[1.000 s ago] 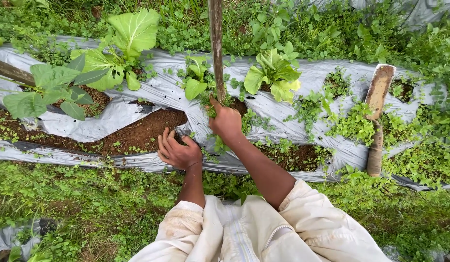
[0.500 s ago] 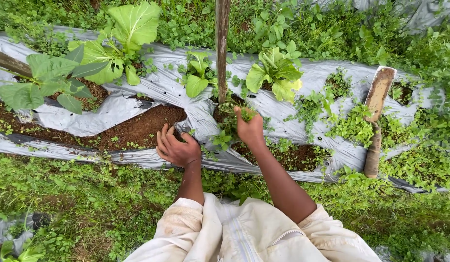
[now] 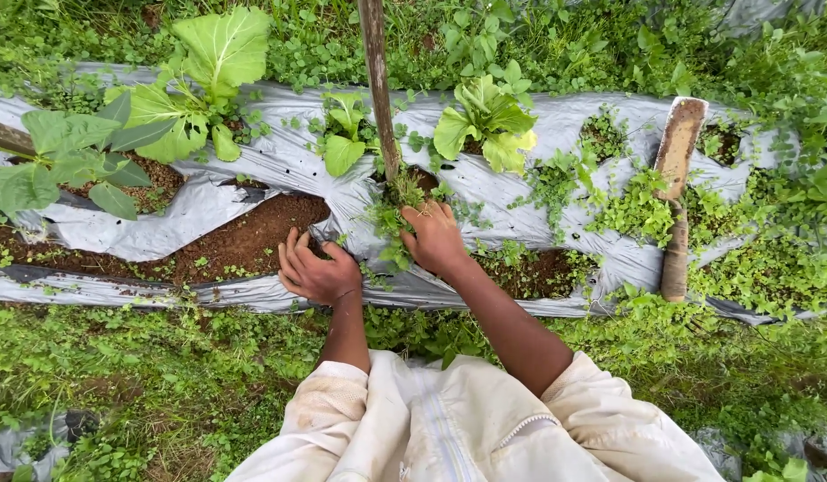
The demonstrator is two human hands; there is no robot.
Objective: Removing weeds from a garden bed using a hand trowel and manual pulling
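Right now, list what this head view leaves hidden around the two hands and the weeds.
- Right hand: fingertips buried in the weed clump; grip unclear.
- Weed roots: hidden by leaves and the silver plastic sheet.
- Wooden stake: top cut off by the upper edge, base hidden by weeds.
- Left hand: palm faces down on the soil; underside unseen.

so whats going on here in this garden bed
A person bends over a raised bed covered in grey plastic sheet. Their right hand grips a clump of weeds at the foot of a wooden stake. The left hand rests spread at the edge of a torn opening showing bare soil. Leafy green plants grow through holes nearby.
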